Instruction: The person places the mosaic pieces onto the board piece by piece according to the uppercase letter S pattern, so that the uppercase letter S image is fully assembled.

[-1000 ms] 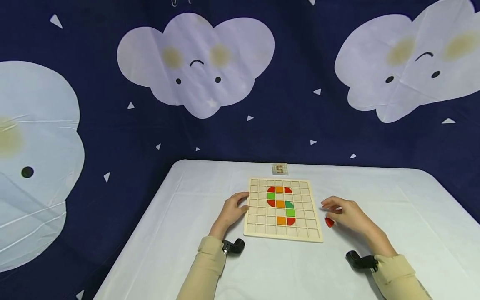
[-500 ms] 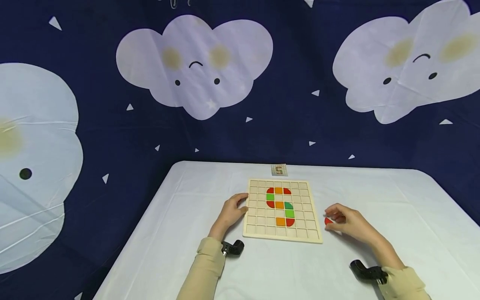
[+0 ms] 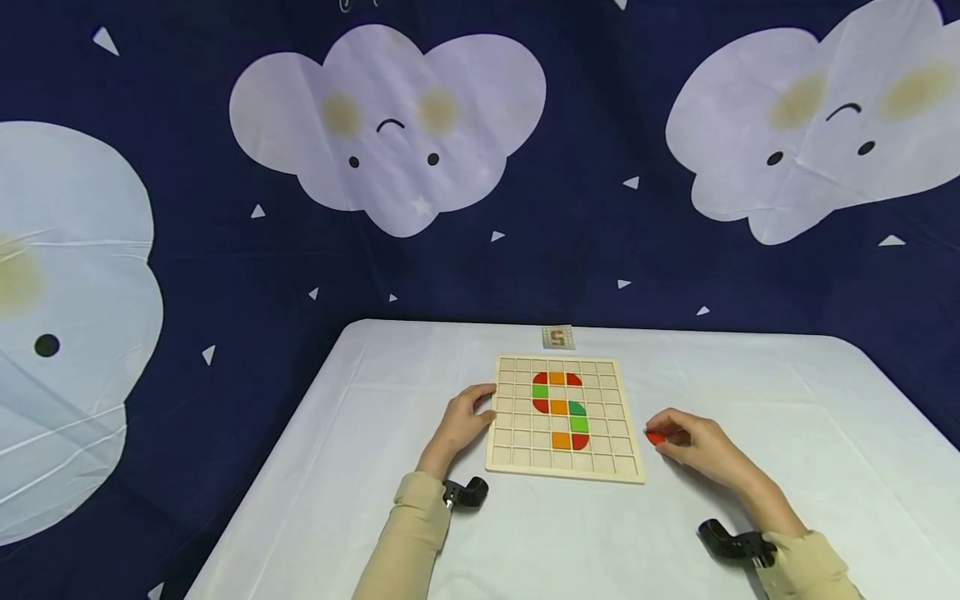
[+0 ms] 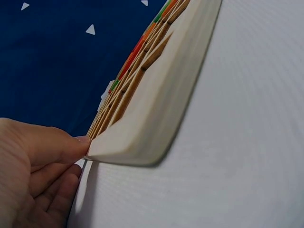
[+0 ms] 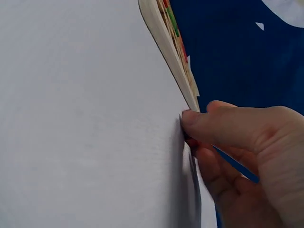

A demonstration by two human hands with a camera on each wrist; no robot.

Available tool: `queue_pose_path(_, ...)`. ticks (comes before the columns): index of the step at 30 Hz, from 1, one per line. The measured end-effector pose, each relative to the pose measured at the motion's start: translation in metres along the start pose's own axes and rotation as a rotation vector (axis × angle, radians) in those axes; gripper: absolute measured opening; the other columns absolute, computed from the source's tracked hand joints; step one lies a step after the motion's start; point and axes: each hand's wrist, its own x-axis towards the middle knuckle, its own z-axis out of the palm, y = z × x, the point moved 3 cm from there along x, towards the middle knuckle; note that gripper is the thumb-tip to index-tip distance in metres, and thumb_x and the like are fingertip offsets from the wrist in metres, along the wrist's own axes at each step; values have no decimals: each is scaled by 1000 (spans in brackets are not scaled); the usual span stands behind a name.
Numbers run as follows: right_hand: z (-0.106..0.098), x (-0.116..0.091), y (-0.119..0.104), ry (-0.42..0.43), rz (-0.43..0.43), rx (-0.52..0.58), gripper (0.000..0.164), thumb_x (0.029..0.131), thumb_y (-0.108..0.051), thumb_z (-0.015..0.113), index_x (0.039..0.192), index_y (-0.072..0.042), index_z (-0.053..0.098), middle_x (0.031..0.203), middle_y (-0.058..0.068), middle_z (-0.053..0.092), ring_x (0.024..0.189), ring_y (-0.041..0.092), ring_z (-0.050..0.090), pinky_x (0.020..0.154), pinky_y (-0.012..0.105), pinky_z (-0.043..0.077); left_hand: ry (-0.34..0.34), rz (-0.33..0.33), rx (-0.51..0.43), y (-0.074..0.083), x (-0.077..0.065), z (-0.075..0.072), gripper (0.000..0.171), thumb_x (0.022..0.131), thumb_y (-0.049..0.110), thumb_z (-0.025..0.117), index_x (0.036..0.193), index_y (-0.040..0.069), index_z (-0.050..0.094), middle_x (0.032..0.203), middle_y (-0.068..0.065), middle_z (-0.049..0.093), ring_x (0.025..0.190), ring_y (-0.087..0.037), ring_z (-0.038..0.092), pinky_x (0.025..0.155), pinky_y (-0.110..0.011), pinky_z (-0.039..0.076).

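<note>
In the head view a square wooden grid board (image 3: 517, 457) lies on the white table, with red, orange and green tiles set in its cells in an S shape. My left hand (image 3: 460, 423) touches the board's left edge with thumb and fingertips spread apart along it. The left wrist view has the thumb (image 4: 61, 144) against the rim. Right of the board, my right hand (image 3: 701, 446) pinches a red tile (image 3: 655, 437) low over the table. Fingers hide part of this tile; its rounded edge showed earlier. In the right wrist view the thumb (image 5: 228, 126) covers most of it.
Behind the board lies a small pattern card (image 3: 558, 337) bearing an S-shaped figure. A dark blue cloth (image 3: 450, 283) printed with clouds hangs beyond the table (image 3: 570, 533). Each wrist carries a black camera mount, such as the right mount (image 3: 731, 542).
My right hand has closed its thumb and fingers on the red tile and turned it slightly. The left hand stays at the board's edge, and the board has not moved.
</note>
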Motion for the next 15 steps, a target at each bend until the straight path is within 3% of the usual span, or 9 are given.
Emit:
queue_pose_path(8,-21,25,-38,121,-104,83,30,81,-2,73,109,-4,65,101,6,69,86,20,65,74,22,54,2,-14,4,0,1,-2,44,85,-2,63,129,-3,54,132,-17,52,123,-29,48,104,-36,39)
queue_pose_path(15,-8,54,-74,75,-117,138,29,84,-8,71,112,-6,64,106,5,68,93,22,64,83,33,54,0,-15,-6,0,0,0,45,85,-1,63,128,-3,54,132,-17,52,123,-29,48,104,-36,39)
